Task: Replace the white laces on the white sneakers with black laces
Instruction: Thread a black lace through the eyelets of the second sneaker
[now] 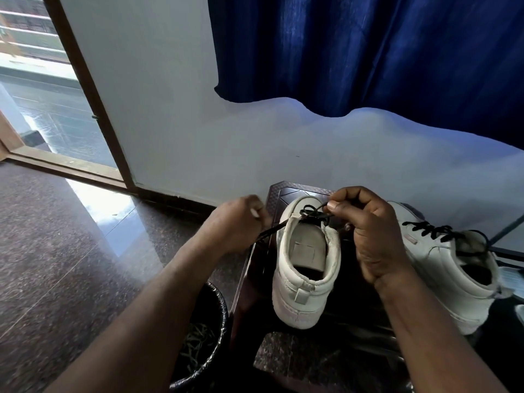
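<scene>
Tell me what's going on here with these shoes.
A person is threading a thin black lace through the nearer white leather sneaker, which stands on a dark patterned surface. The right hand pinches the lace at the top eyelets; the left hand grips its other end, drawn out to the left. The second white sneaker to the right already has black laces.

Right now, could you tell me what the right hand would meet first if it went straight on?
Probably the toe of the near sneaker, beyond the black lace the right hand pinches; depth is unclear.
</scene>
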